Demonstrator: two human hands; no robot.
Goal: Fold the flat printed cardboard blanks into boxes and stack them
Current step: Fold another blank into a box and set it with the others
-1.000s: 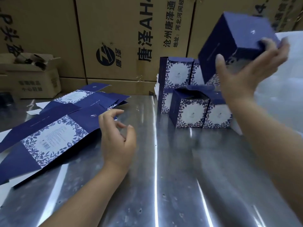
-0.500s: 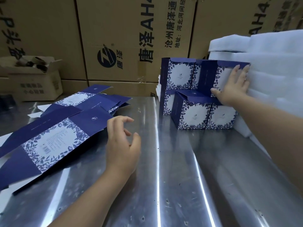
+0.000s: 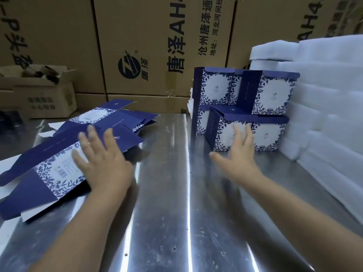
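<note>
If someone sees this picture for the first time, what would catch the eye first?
Most striking are the blue-and-white boxes, stacked in two layers at the back right of the steel table, against white foam. On the left lies a pile of flat blanks, with the left hand open over the top one. The right hand hovers open in front of the boxes.

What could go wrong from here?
The left hand lies open on the top blank of a loosely fanned pile; pulling it may drag others along. The upper front box sits offset on the lower boxes, and the right hand, open close by, could nudge them.
</note>
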